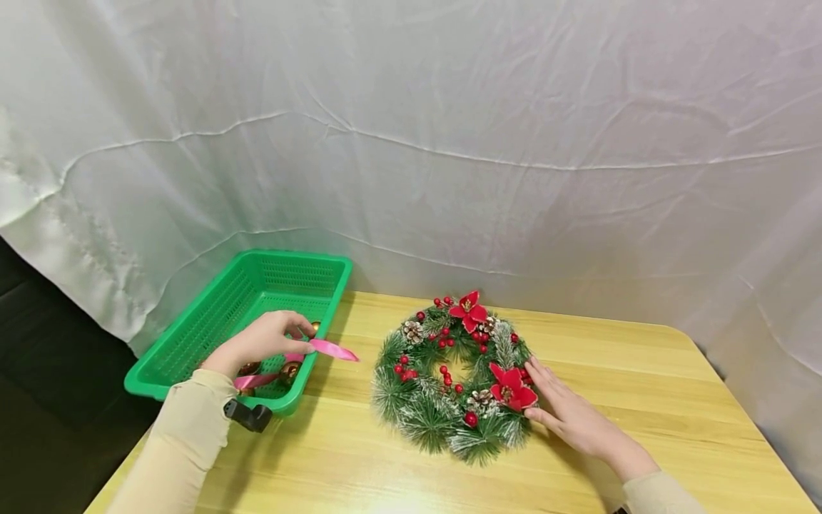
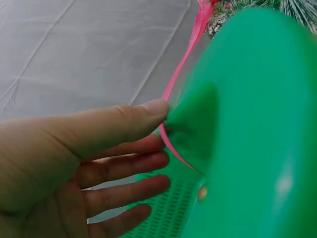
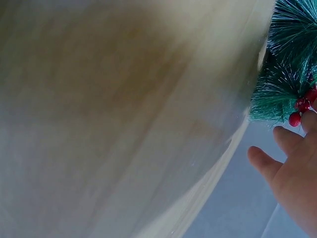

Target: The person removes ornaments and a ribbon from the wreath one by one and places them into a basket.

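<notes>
Over the right side of a green plastic basket (image 1: 345, 275), my left hand (image 1: 266, 341) pinches a pink ribbon (image 1: 334, 350) between thumb and forefinger. The other fingers stay spread apart in the left wrist view. One ribbon end sticks out past the basket's rim toward the wreath. A green wreath (image 1: 427, 417) with frosted tips, pinecones, red berries and red poinsettia flowers (image 1: 511, 387) lies on the table. Beside its right edge rests my right hand (image 1: 574, 417), fingers extended and touching the greenery near the lower flower.
Inside the basket lie shiny brown-gold balls (image 1: 289, 371) and another pink ribbon piece (image 1: 253, 381), partly hidden by my left arm. The wooden table (image 1: 642, 385) ends in a rounded corner at the back right. A white cloth (image 1: 449, 107) hangs behind it.
</notes>
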A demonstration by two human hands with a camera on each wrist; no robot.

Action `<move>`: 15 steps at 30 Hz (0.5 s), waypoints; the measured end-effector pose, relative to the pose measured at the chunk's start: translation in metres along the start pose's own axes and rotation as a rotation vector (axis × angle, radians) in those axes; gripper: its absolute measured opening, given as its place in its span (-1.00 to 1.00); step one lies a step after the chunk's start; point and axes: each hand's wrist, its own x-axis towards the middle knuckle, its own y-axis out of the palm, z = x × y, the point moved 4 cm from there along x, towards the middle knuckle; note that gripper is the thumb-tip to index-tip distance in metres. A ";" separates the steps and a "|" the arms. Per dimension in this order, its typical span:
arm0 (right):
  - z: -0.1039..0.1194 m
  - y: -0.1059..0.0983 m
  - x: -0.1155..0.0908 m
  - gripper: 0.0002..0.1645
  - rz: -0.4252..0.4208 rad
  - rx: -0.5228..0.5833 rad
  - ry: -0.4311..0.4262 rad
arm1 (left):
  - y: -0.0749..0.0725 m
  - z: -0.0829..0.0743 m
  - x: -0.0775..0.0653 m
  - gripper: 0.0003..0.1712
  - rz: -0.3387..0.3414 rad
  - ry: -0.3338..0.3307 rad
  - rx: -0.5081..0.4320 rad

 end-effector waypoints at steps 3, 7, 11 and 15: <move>0.000 0.000 0.000 -0.08 0.000 0.004 0.001 | 0.003 0.002 0.001 -0.72 -0.005 -0.019 -0.058; 0.000 -0.001 0.000 -0.09 -0.003 0.007 0.002 | 0.005 0.005 0.001 -0.82 -0.017 -0.027 -0.098; 0.000 0.000 0.000 -0.08 -0.003 0.005 0.000 | 0.003 0.011 0.001 -0.87 -0.036 -0.040 -0.113; 0.000 0.001 0.001 -0.08 0.001 0.011 -0.001 | -0.003 0.017 -0.003 -0.87 -0.107 -0.105 -0.071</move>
